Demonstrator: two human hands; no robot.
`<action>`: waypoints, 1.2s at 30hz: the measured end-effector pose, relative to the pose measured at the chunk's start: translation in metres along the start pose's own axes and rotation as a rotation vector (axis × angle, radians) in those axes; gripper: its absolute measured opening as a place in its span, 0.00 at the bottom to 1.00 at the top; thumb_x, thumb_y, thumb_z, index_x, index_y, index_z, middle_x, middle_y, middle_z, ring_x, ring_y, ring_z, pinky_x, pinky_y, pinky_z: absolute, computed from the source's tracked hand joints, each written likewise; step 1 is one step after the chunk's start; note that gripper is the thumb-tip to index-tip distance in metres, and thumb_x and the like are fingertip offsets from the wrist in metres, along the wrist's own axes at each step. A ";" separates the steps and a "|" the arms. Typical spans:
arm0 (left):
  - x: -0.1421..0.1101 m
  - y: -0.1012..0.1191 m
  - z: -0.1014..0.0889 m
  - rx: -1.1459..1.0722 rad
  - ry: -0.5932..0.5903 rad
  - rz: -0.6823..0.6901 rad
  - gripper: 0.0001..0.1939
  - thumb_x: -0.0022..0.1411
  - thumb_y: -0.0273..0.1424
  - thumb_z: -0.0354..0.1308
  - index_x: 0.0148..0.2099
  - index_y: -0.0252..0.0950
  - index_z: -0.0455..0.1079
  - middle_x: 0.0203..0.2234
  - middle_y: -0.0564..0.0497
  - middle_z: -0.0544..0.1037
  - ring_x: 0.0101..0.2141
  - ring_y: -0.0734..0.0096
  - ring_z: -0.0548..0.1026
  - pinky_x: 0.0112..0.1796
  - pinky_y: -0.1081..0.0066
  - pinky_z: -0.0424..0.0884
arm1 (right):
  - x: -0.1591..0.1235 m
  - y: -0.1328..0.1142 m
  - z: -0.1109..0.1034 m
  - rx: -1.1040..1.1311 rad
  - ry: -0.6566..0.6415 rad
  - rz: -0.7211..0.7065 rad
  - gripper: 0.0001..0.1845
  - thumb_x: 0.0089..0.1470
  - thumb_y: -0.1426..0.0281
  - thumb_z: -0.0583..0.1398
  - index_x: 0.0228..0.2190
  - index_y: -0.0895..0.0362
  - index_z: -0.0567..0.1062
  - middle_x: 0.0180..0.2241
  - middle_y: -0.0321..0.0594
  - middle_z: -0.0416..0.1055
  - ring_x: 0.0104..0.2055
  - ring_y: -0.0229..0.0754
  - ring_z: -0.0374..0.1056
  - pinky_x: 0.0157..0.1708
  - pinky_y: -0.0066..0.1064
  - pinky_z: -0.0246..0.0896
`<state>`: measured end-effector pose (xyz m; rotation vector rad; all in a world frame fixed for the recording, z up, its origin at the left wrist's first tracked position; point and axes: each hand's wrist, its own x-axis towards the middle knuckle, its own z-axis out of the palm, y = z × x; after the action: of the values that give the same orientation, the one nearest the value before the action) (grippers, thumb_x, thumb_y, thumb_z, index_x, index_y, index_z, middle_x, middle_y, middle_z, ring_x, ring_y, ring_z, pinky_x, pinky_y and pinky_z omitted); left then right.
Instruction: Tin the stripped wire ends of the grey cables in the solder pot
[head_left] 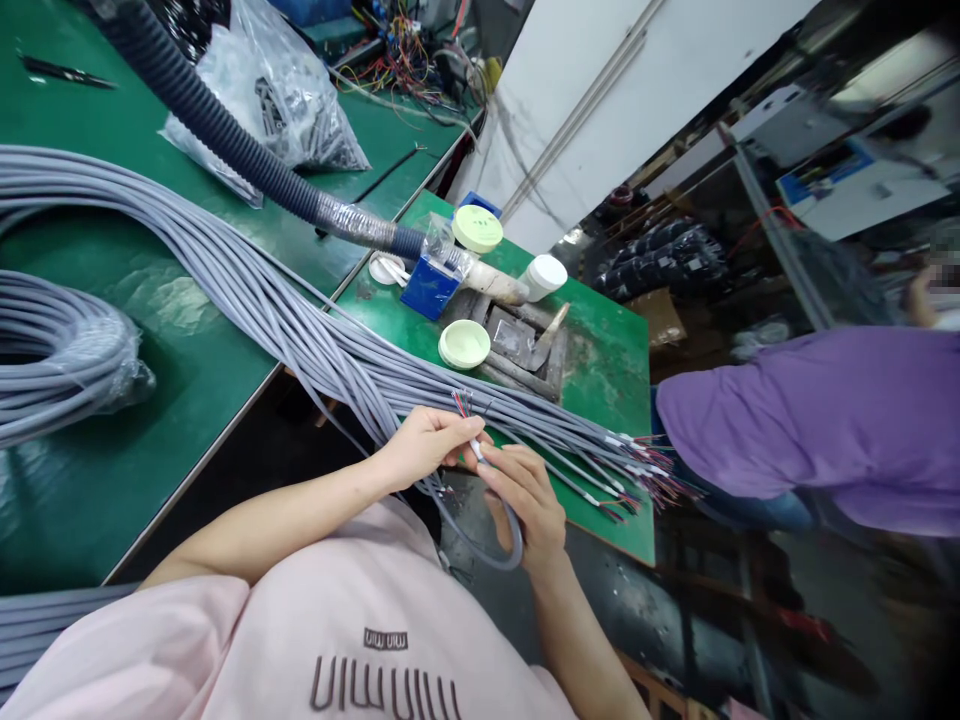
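My left hand (424, 445) is closed in a pinch on the stripped end of a grey cable (480, 545), whose thin coloured wires (463, 403) stick up from my fingers. My right hand (529, 500) is closed around the same cable just below, and the cable loops down under it. Both hands sit beside a thick bundle of grey cables (247, 290) that runs across the green table (187, 370). The bundle's stripped ends (637, 480) fan out at the table's right edge.
A dark corrugated hose (225, 135) crosses the table to a blue box (429, 285). Pale green lids (464, 343) and a metal solder pot (525, 345) stand behind my hands. A wrapped cable coil (60, 360) lies left. A person in purple (817, 420) bends at right.
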<state>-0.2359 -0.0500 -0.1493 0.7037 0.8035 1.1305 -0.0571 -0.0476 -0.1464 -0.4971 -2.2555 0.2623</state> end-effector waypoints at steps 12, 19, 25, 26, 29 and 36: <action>0.003 0.000 0.006 0.077 0.005 -0.023 0.28 0.47 0.54 0.64 0.26 0.29 0.77 0.17 0.50 0.74 0.19 0.80 0.64 0.22 0.77 0.58 | -0.010 -0.005 -0.001 -0.013 0.034 0.072 0.23 0.58 0.76 0.57 0.54 0.50 0.71 0.49 0.46 0.75 0.47 0.48 0.70 0.44 0.48 0.69; 0.001 -0.003 0.009 0.167 0.004 -0.002 0.26 0.48 0.52 0.64 0.25 0.31 0.77 0.16 0.51 0.74 0.20 0.78 0.67 0.23 0.76 0.59 | -0.022 -0.011 -0.001 -0.006 0.065 0.116 0.24 0.57 0.76 0.57 0.55 0.50 0.70 0.49 0.46 0.75 0.48 0.48 0.70 0.45 0.48 0.68; -0.001 -0.005 0.009 0.242 0.008 0.051 0.24 0.52 0.50 0.63 0.25 0.31 0.77 0.17 0.51 0.75 0.21 0.77 0.68 0.24 0.76 0.61 | -0.024 -0.012 -0.001 0.002 0.077 0.122 0.23 0.57 0.76 0.58 0.54 0.50 0.71 0.49 0.46 0.75 0.48 0.48 0.71 0.46 0.49 0.68; -0.001 -0.004 0.009 0.250 0.009 0.058 0.24 0.52 0.50 0.63 0.25 0.31 0.77 0.17 0.51 0.75 0.21 0.77 0.68 0.24 0.76 0.61 | -0.023 -0.012 -0.001 0.001 0.076 0.122 0.23 0.58 0.76 0.57 0.54 0.50 0.71 0.49 0.46 0.75 0.49 0.48 0.71 0.46 0.49 0.68; -0.002 -0.004 0.009 0.269 0.012 0.072 0.23 0.53 0.49 0.63 0.25 0.31 0.77 0.17 0.51 0.75 0.21 0.77 0.68 0.24 0.76 0.61 | -0.023 -0.012 -0.001 -0.003 0.073 0.116 0.22 0.58 0.76 0.57 0.54 0.50 0.71 0.49 0.46 0.75 0.49 0.48 0.71 0.46 0.48 0.68; -0.001 -0.004 0.010 0.294 0.019 0.074 0.23 0.53 0.49 0.63 0.25 0.32 0.77 0.16 0.52 0.74 0.20 0.78 0.68 0.25 0.76 0.62 | -0.023 -0.013 0.000 -0.001 0.086 0.117 0.23 0.57 0.77 0.57 0.53 0.51 0.70 0.47 0.48 0.76 0.48 0.49 0.71 0.44 0.50 0.68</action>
<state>-0.2263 -0.0532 -0.1469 0.9747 0.9776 1.0977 -0.0462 -0.0695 -0.1571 -0.6301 -2.1464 0.2935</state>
